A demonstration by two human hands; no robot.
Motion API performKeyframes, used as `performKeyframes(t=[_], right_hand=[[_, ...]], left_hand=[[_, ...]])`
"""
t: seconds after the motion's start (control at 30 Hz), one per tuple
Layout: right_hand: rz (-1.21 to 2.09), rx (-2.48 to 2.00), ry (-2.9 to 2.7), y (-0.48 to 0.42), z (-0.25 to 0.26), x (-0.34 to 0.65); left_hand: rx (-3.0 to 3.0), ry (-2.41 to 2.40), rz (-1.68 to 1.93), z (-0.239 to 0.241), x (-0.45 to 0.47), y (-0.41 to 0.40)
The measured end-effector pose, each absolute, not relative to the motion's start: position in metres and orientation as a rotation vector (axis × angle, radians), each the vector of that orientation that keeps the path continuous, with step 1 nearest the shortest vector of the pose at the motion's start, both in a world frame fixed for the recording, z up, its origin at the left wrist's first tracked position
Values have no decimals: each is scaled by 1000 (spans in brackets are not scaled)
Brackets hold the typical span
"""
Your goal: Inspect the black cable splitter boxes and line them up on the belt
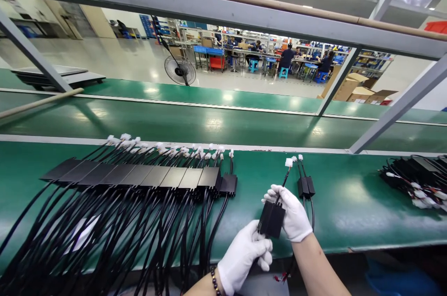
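A small black box with cables (271, 219) is held between my two white-gloved hands, tilted above the green bench. My left hand (246, 254) is closed at its lower end, where the cable comes out. My right hand (291, 212) grips its right side and upper end, with the thumb and fingers around it. From its top a short black cable rises to a white connector (288, 163). Behind my right hand, two similar black boxes (306, 186) stand side by side on the bench, white connectors pointing away from me.
A long row of black boxes (139, 174) lies on the left, cables hanging over the front edge. A cable heap (415, 179) sits at the right. Beyond the green bench (342, 221) are metal frame bars (338, 81), a fan (179, 70) and people (287, 57) seated at far tables.
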State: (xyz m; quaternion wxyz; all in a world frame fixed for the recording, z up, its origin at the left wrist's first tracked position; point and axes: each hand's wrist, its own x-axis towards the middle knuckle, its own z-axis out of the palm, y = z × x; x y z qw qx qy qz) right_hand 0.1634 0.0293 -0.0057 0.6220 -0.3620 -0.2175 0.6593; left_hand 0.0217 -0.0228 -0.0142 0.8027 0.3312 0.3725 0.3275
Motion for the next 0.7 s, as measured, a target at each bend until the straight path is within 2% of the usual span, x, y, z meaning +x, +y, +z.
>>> performKeyframes(t=[0.3,0.53,0.7], right_hand=[[1508,-828,-450,34,-6,166],[1347,-810,-297,68,-23,193],[1203,-777,-251,90,-20,231]], left_hand=[[757,805,651,-12,18,-22],[768,781,458,-3,4,-27],[687,769,438,-23,-10,-22]])
